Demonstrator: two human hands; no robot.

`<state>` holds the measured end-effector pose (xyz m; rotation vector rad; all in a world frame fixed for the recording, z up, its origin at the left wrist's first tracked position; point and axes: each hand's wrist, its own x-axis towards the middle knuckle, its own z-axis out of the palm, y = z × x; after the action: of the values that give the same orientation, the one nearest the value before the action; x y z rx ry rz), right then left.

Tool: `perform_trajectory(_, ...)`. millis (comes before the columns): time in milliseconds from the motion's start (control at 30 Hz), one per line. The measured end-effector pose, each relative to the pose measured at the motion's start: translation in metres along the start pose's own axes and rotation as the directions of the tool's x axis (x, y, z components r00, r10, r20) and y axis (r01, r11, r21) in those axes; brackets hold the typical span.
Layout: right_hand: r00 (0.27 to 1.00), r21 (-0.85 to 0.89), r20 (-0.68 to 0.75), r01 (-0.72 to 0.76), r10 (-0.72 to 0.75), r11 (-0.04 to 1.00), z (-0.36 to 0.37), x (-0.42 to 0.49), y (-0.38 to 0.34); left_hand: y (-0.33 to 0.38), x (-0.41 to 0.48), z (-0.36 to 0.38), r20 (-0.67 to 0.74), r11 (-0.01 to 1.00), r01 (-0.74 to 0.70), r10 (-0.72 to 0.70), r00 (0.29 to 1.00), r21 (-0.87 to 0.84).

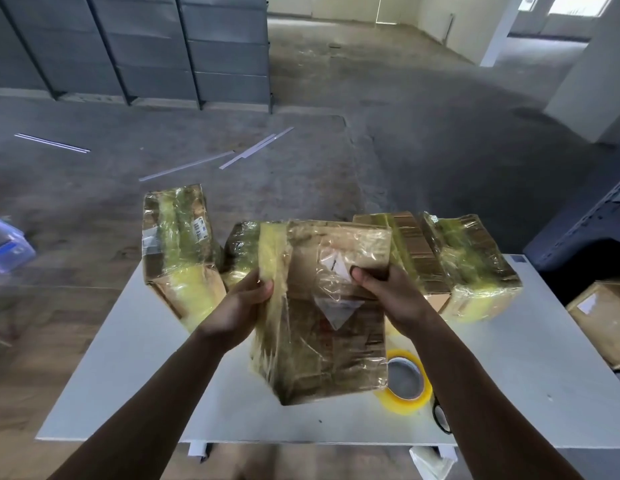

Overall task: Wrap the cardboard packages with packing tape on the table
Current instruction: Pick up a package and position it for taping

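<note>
Centrally, cardboard package (322, 313), tape-wrapped, over the table (128, 358), long axis running away from the person. Grip: left hand (242, 303) clasps its left edge, right hand (381, 289) its right edge. The tape roll (405, 386) lies beside the right forearm, nearer that hand.

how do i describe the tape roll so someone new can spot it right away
Start at the white flat table. Above its middle, a brown cardboard package, glossy with clear tape, is being held; look beside that package's lower right corner. There lies the yellowish transparent packing tape roll, the only round, hollow ring among the boxy wrapped packages.
</note>
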<state>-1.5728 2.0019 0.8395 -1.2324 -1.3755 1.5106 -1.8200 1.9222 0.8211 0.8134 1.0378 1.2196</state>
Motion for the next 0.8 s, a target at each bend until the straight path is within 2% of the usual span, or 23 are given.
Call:
perform_trajectory(100,0.99,-0.008,-0.136,0.032,-0.033,0.999,-0.006,0.005,0.008,0.011,0.003,0.012,-0.12,0.961,-0.055,0.091,0.989,0.272)
perform_trajectory(167,0.973,-0.094,-0.224,0.032,-0.052,0.995,-0.006,0.006,0.009,0.017,0.008,0.015,-0.283,0.854,-0.13,0.306,0.909,0.505)
perform_trajectory(200,0.961,-0.157,-0.265,0.038,-0.079,0.987,-0.004,0.005,0.007,0.021,0.008,0.021,-0.31,0.843,-0.156,0.352,0.883,0.514)
perform_trajectory(300,0.93,-0.268,-0.336,0.055,-0.147,0.962,0.002,0.001,0.002,0.033,0.007,0.049,-0.199,0.853,-0.18,0.311,0.929,0.489)
perform_trajectory(400,0.938,-0.335,-0.313,0.039,-0.15,0.941,0.005,-0.003,0.0,0.038,0.018,0.064,-0.154,0.736,-0.182,0.364,0.918,0.652)
perform_trajectory(467,0.936,-0.379,-0.302,0.054,-0.179,0.924,0.006,-0.005,0.0,0.033,0.031,0.064,-0.224,0.703,-0.104,0.358,0.907,0.704)
perform_trajectory(567,0.946,-0.341,-0.238,0.131,-0.22,0.931,0.001,-0.007,0.001,0.028,0.039,0.069,-0.442,0.701,0.102,0.324,0.837,0.706)
perform_trajectory(700,0.983,-0.155,-0.11,0.129,-0.147,0.979,-0.012,-0.006,0.006,0.026,0.041,0.085,-0.462,0.622,0.132,0.406,0.789,0.772)
perform_trajectory(800,0.965,-0.23,-0.181,0.146,-0.189,0.962,-0.02,-0.006,0.002,0.019,0.04,0.093,-0.424,0.572,0.095,0.476,0.771,0.815)
